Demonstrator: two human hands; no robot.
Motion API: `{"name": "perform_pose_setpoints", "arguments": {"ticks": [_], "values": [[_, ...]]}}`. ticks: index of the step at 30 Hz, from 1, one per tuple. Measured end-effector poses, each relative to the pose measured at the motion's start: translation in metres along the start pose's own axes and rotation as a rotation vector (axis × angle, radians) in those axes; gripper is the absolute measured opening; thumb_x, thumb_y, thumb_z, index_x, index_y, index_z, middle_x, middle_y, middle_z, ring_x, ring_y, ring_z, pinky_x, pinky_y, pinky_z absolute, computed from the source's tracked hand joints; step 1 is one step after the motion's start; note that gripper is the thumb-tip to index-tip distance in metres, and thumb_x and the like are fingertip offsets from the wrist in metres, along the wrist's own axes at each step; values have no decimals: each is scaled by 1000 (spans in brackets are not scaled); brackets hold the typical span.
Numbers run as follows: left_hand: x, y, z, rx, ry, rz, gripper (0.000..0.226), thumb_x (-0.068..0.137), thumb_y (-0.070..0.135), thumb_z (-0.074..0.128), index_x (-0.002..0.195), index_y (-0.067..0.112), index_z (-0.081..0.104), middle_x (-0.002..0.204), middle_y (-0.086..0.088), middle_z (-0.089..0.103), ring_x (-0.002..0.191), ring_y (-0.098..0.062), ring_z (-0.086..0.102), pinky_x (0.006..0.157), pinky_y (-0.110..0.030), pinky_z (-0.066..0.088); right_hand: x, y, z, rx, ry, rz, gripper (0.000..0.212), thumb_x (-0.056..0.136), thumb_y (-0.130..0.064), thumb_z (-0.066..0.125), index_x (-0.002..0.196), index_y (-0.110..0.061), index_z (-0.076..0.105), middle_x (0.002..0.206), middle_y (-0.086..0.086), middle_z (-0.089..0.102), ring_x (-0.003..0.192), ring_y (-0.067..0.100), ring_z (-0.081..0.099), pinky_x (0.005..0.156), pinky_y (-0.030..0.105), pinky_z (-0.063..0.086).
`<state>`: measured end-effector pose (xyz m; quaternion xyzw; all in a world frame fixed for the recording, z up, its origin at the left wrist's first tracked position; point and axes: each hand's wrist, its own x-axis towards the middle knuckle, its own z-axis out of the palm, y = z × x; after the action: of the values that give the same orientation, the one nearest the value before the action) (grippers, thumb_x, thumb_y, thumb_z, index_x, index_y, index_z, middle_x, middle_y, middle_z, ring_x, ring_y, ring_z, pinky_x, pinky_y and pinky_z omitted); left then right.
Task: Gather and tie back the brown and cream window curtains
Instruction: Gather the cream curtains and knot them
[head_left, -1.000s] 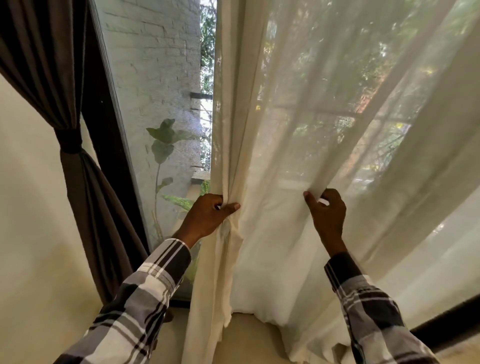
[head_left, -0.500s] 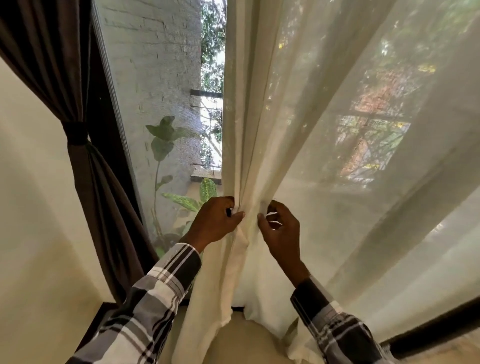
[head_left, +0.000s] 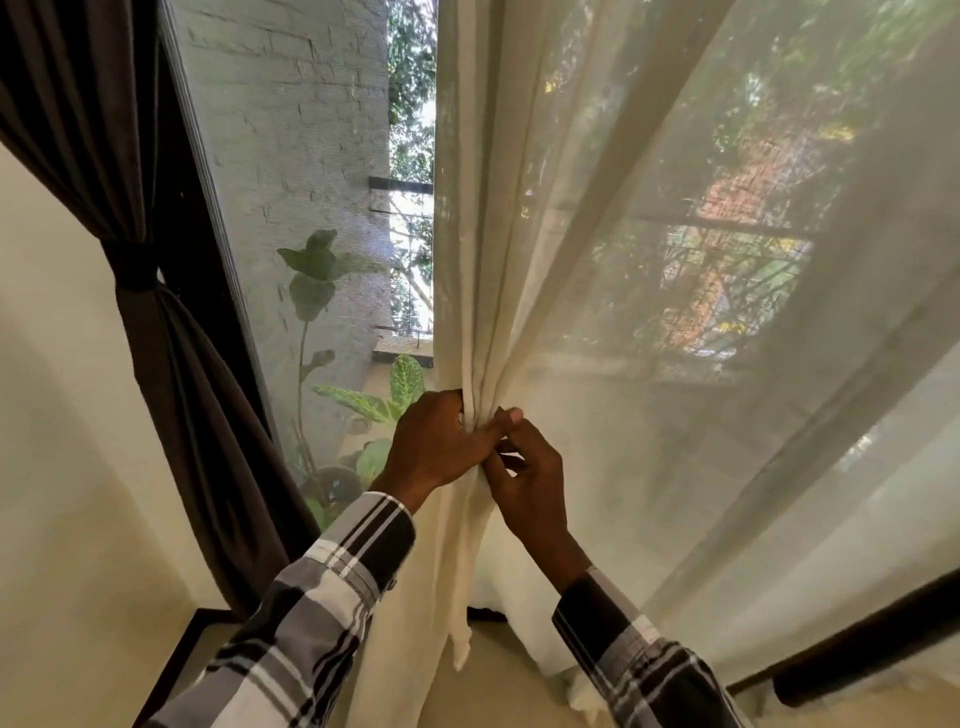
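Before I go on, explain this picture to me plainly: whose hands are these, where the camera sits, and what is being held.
No machine here: a person wears a camera on the head, looking forward and down at their own two hands. The left hand grips the gathered edge of the cream curtain; the right hand pinches folds of the same cloth right beside it, fingers touching the left hand. At far left, the brown curtain hangs already tied with a band. Through the window you see a leafy plant and a brick wall.

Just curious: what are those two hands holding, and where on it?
Both the left hand and right hand grip the cream curtain at its bunched folds near the left edge.
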<state>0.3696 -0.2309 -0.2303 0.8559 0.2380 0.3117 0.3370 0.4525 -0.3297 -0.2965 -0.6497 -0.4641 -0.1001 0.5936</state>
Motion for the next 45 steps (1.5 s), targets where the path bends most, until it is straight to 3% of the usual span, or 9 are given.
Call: {"name": "perform_pose_setpoints", "arguments": {"ticks": [3,8,12,15,18,24,34,39,45], "values": [[2,1,7,81,69,9,35,91,45,59,85,13,70,75,-4,70,72,-23,67,66,-34,55,0,6,-13,-83,20,-28,27,88,-12,71,115,-13,68,108,-3,68,92,6,66,81,18,55],[6,-6,5,140,36,-13,33,88,39,61,75,8,65,61,0,57,63,-26,63,61,-35,53,33,35,-82,-182,658,389,69,80,-40,79,137,-12,52,130,5,54,115,20,57,99,38,50],[6,-10,-1,147,22,-34,29,86,37,65,74,11,64,60,3,55,65,-26,64,62,-33,52,65,44,-119,41,471,655,98,73,-61,76,152,-24,30,149,-3,39,135,14,42,103,26,42],[8,-12,0,138,23,-35,29,86,38,65,77,10,67,65,-1,62,67,-27,64,64,-34,53,78,33,-112,159,209,554,70,84,-45,72,142,-17,46,132,-6,57,119,11,57,79,9,47],[8,-12,1,142,40,-26,26,85,34,65,76,10,66,68,-5,63,68,-29,63,61,-30,48,75,21,-91,132,12,496,44,74,-35,84,113,-20,67,102,-11,72,92,6,71,70,19,57],[6,-17,0,122,50,-42,33,82,41,60,74,10,63,70,-7,64,69,-30,63,61,-34,51,42,19,-49,-242,159,413,30,82,-31,77,102,-9,70,94,4,72,78,19,67,71,36,58],[1,-12,7,130,15,18,29,86,38,65,85,10,71,76,-7,70,72,-27,65,65,-36,53,12,-6,-5,-427,89,116,35,90,-8,65,75,-22,36,65,-16,31,56,7,33,54,9,29],[-1,-10,3,-12,-55,-43,29,82,51,67,88,23,73,70,10,66,70,-14,67,62,-27,51,4,1,1,-346,-64,25,5,93,-8,55,96,-11,58,86,2,60,74,18,59,65,36,55],[-5,3,3,81,-20,-24,41,78,65,65,87,25,67,77,7,69,73,-14,68,67,-30,56,-10,-1,-3,-294,-237,-10,40,94,-11,50,134,-8,53,128,8,64,105,25,65,87,39,58]]}}
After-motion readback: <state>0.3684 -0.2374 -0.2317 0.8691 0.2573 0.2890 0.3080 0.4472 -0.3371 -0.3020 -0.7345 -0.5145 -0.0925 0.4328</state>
